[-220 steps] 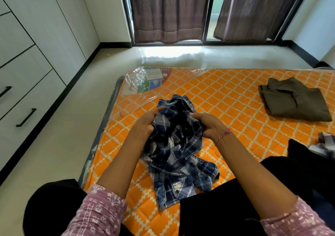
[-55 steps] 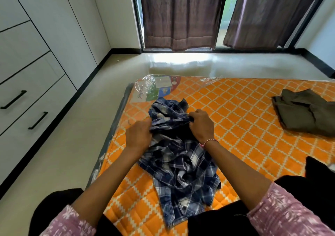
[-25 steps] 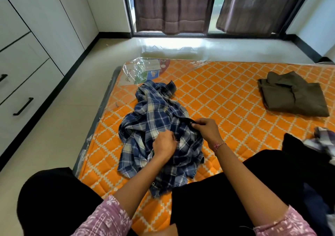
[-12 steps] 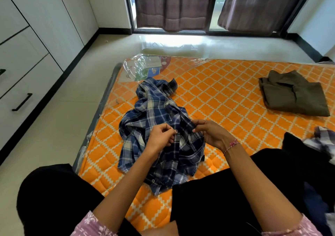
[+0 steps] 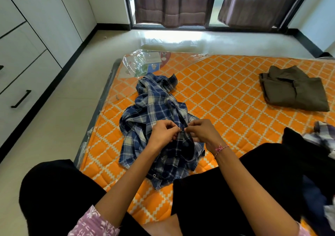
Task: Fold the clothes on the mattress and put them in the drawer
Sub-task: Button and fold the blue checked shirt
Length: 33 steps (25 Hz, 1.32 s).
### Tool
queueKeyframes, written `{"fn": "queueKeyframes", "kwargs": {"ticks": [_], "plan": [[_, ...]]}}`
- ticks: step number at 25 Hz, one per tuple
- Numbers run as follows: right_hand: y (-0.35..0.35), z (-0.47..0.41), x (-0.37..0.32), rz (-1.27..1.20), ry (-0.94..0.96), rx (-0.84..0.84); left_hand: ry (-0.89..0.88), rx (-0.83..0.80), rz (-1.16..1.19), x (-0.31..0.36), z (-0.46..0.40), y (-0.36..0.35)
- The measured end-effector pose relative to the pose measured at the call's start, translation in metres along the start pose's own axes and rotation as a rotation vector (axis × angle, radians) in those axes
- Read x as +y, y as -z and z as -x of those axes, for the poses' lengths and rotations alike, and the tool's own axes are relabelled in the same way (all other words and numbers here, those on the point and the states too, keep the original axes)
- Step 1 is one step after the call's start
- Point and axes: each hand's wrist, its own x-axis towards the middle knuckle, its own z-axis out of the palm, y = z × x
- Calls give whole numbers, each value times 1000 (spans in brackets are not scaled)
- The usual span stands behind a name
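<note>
Head view, left hand [image 5: 164, 133] and right hand [image 5: 202, 131] pinching plaid shirt [image 5: 154, 112] on mattress [image 5: 226, 90], drawer [image 5: 20, 90] closed

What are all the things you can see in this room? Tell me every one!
plaid shirt: one, blue and white, crumpled on the mattress in front of the person
folded garment: one, olive brown, far right of the mattress
clothes pile: a few, dark and checked, right edge
mattress: one, orange with white diamonds, on the floor
plastic wrap: clear, over the mattress's far left corner
drawers: white with black handles, left wall
curtains: two, brown, at the window
left hand: pinches the shirt front
right hand: pinches the shirt front, thread bracelet at the wrist
</note>
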Motion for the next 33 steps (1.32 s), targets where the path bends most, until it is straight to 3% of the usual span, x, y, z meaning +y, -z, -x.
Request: {"fn": "queueKeyframes", "kwargs": {"ticks": [4, 8, 14, 18, 22, 25, 30, 33], "plan": [[-10, 3, 3, 145, 144, 88, -22, 57, -8, -2, 1, -4], [-14, 6, 9, 75, 170, 118, -39, 124, -24, -4, -1, -8], [-4, -1, 4, -255, -3, -24, -42, 92, -11, 1, -8, -6], [-5, -4, -4, -128, 114, -12, -38, 113, -35, 7, -17, -8], [-20, -9, -8, 304, 316, 246, 15, 125, 63, 14, -23, -8], [-29, -11, -12, 412, 392, 372, 19, 105, 182, 19, -23, -8], [-31, -16, -11, 527, 484, 397, 157, 96, 331, 28, -30, -5], [-27, -18, -6, 539, 525, 377, 149, 100, 184, 29, -32, -5]]}}
